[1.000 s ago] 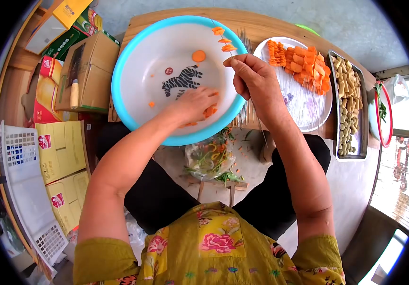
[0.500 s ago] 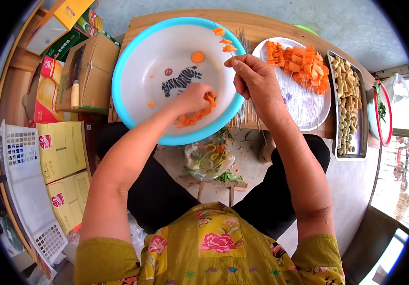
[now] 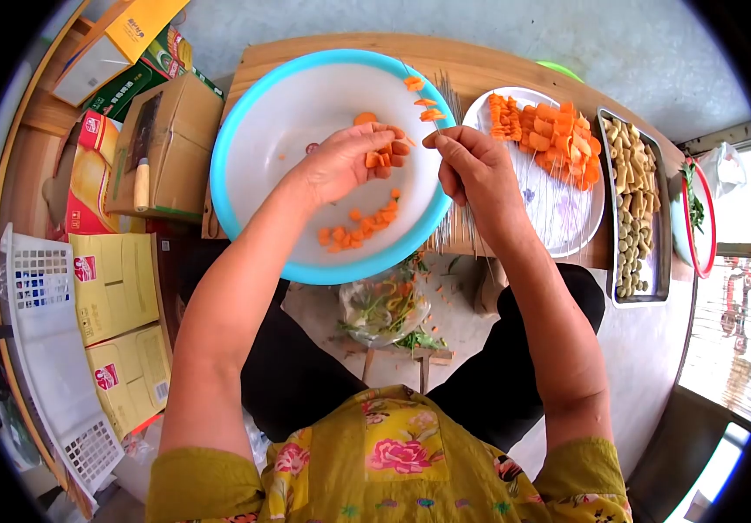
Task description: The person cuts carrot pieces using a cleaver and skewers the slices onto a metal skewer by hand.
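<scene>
My left hand (image 3: 340, 164) is over a white basin with a blue rim (image 3: 244, 235), its fingers curled around several carrot slices (image 3: 381, 158). Beside it, my right hand (image 3: 473, 166) pinches a thin metal skewer (image 3: 409, 70). A few carrot pieces (image 3: 428, 113) are threaded along that skewer, spaced apart. Between the two hands, another slice sits near my left fingertips. More carrot pieces (image 3: 360, 228) lie in the basin's lower part, and a round carrot slice (image 3: 365, 118) lies behind my left hand.
Loose skewers (image 3: 447, 96) lie on the wooden table (image 3: 340, 42) between the basin and a white plate (image 3: 584, 235) of skewered carrots (image 3: 558, 139). Further right, a metal tray (image 3: 665, 261) holds skewered food. Cardboard boxes (image 3: 170, 144) stand at left; a bag of scraps (image 3: 384, 301) is below.
My left hand has risen from the carrot pieces at the basin's bottom, bringing several slices up beside the skewer. My right hand still holds the skewer. The view has shifted slightly.
</scene>
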Available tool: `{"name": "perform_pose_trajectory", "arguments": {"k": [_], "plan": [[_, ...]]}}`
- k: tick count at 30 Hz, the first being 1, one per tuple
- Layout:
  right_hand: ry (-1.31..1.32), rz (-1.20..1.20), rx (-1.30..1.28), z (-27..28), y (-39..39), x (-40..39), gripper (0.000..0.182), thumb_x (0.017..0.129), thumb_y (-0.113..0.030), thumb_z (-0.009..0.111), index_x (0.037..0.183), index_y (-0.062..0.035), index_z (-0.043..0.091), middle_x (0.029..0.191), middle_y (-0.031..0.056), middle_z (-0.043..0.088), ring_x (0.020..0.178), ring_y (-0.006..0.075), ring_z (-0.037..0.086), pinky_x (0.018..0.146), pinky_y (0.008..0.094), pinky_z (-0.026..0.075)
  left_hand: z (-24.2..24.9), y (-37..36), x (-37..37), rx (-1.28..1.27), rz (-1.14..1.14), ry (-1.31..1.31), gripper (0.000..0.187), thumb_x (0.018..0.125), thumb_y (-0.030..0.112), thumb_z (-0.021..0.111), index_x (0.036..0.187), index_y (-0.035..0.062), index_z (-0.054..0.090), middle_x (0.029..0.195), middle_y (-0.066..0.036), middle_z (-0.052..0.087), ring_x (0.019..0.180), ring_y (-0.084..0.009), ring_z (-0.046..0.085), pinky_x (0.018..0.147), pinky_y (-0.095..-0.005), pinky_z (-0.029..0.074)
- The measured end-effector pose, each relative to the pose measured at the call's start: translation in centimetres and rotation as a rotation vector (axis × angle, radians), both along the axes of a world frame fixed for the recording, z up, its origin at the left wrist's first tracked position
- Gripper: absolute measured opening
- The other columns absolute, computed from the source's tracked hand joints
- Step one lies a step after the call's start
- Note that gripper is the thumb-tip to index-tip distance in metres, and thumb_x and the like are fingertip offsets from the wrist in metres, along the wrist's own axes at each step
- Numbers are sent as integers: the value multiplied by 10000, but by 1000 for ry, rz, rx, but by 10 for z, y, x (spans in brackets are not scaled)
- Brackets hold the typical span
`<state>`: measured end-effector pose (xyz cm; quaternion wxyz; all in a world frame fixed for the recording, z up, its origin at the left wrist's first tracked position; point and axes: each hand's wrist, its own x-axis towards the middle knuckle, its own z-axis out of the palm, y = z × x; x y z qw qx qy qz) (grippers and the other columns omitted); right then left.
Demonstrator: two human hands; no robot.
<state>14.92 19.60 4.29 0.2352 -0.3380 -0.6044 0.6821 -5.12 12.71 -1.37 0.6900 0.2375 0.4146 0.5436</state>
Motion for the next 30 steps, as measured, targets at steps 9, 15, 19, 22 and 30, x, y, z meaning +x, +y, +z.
{"name": "perform_pose_trajectory", "arguments": {"k": [9,15,19,22,30], "plan": [[14,-1,-27,-1,3,-3,206,960,-172,510,969,3,620,550,-22,465,470,43,368,437,202,299,9,2,-4,67,179,-39,335,990,207,426,1222,-11,527,1113,-123,620,978,-171,602,790,-278,495],[-15,30,-20,1,-4,-3,212,963,-182,509,966,-2,620,551,-25,464,473,39,364,440,198,298,18,1,-1,92,220,-2,303,982,205,483,1185,-3,569,1135,-126,626,881,-128,590,700,-242,478],[-28,45,-20,1,-4,-4,220,964,-193,510,965,-5,624,548,-26,464,473,38,365,440,199,302,14,2,-8,62,280,34,283,961,222,541,1134,8,606,1087,-91,638,798,-97,562,622,-214,447],[-36,52,-5,1,-5,-4,220,963,-193,510,966,-6,626,543,-25,463,470,39,370,438,199,304,12,3,-10,-24,337,106,268,951,224,565,1104,12,623,1040,-58,639,752,-83,546,583,-204,425],[-43,130,-38,-2,-15,-5,199,964,-173,508,958,-11,623,529,-23,464,451,34,363,428,199,292,17,6,-11,12,575,103,172,901,120,631,1040,21,615,962,-70,661,704,-84,561,509,-187,396]]}}
